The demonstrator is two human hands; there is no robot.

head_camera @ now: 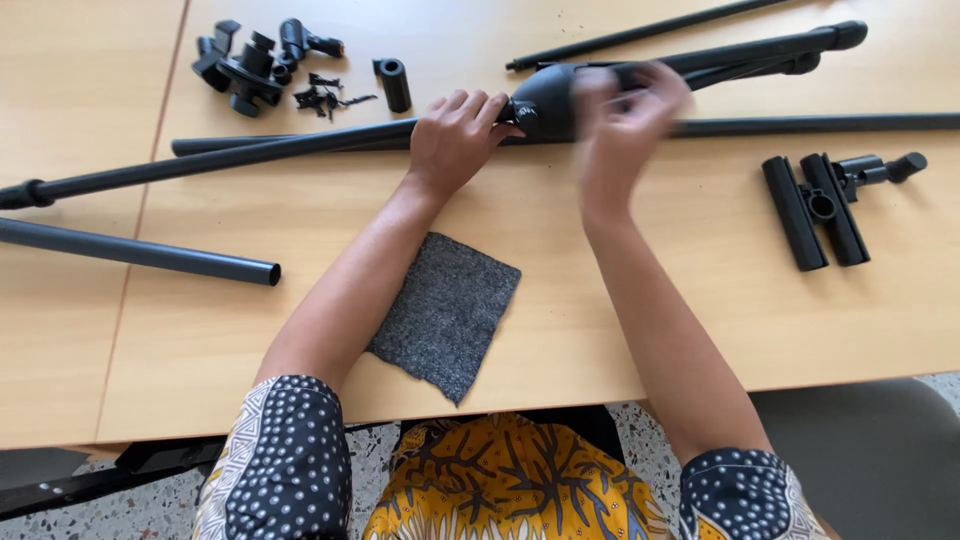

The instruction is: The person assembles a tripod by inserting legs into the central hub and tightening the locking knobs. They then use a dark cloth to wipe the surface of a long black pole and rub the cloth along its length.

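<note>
Stand hub (545,100), the black bulb where the folded legs meet the long pole, is our landmark, lying on the wooden bench (700,300) with both hands on it. Nearest the person, below the hub, a grey felt cloth (447,313) lies flat between the forearms, touching neither hand. Moving up, the left hand (455,140) sits just left of the hub, fingers curled together over the long black pole (250,152), pinning it down. The right hand (622,125) is on the hub's right side, blurred; its fingers look wrapped about the folded legs, but how tightly I cannot tell. The long axis runs left to right across the bench, so each hand flanks the hub, the left one touching its end. Right of the hub, a pair of short black tubes with a clamp (820,205) lies apart. Left and nearer, a loose black tube (140,252) angles off the edge. Beyond the hub to the left, a small black sleeve (392,83) and a cluster of black clamp fittings (250,68); above right, a thin rod (640,35).
</note>
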